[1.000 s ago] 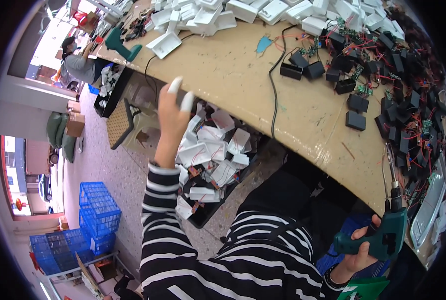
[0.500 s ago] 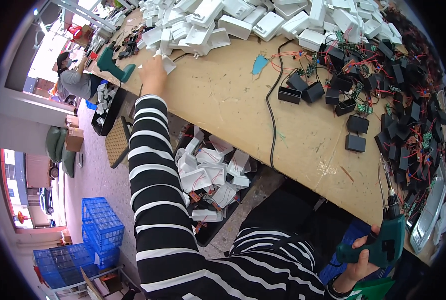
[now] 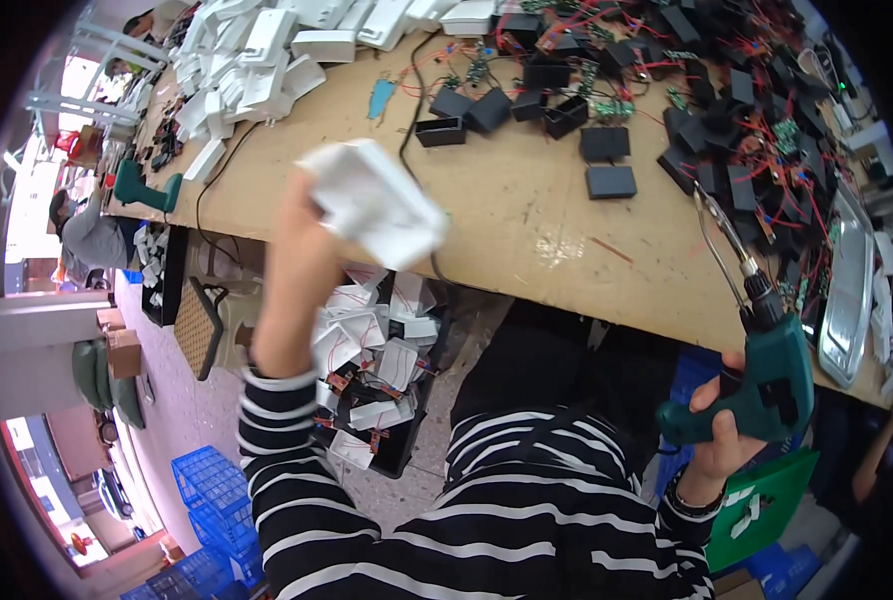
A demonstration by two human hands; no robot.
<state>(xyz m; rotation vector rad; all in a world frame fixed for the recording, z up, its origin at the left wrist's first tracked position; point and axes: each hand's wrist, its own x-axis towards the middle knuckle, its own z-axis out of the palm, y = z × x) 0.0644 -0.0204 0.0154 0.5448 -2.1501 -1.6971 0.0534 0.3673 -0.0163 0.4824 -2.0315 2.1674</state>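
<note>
My left hand (image 3: 302,265), blurred, grips a white plastic housing (image 3: 392,210) by its left end. It holds the piece in the air near the table's front edge, its open hollow showing. My right hand (image 3: 725,445) is wrapped round the handle of a green soldering gun (image 3: 785,375). Its metal tip and a thin curved tube point up toward the black boxes (image 3: 607,182) on the table (image 3: 527,235). Red wires and green circuit boards lie tangled among those boxes. A heap of white housings (image 3: 267,40) covers the far left of the table.
Below the table edge, a black bin (image 3: 417,440) holds white housings with wires. A second green gun-shaped tool (image 3: 147,188) lies far left, near a stool (image 3: 199,330). A clear tray (image 3: 847,290) sits at right, above a green bin (image 3: 792,490). A black cable (image 3: 412,130) crosses the table.
My left hand has drawn back from the far heap toward me, bringing a white housing with it. The view has shifted right. My right hand keeps its hold on the soldering gun.
</note>
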